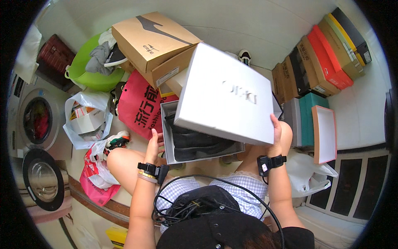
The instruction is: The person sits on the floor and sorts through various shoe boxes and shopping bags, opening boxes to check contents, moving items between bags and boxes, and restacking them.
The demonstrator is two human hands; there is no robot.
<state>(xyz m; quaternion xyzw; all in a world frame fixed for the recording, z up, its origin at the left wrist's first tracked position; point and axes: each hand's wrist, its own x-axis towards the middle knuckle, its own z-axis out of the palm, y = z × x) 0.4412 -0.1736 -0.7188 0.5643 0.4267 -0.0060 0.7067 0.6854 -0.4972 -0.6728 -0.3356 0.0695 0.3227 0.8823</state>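
Observation:
My right hand [275, 133] grips the near right corner of a white cardboard lid [227, 93], which is tilted over an open shoebox. Beneath it, the grey-white shoebox [165, 146] shows black contents [199, 143], perhaps boots; the lid hides their far part. Against the box's left side rests my left hand [154, 143], thumb up and fingers partly hidden. Just beyond stands a tan ERKE shoebox [155, 34], its lid partly lifted. A red bag [136, 105] with printing lies left of the open box.
Stacked shoeboxes [320, 59] line the right wall, with an orange-edged lid [325, 133] nearby. At left are a green tub [96, 79] with clothing, a plastic bag [88, 119] of boxes, a patterned sneaker [118, 140] and a washing machine [62, 137] with its door open.

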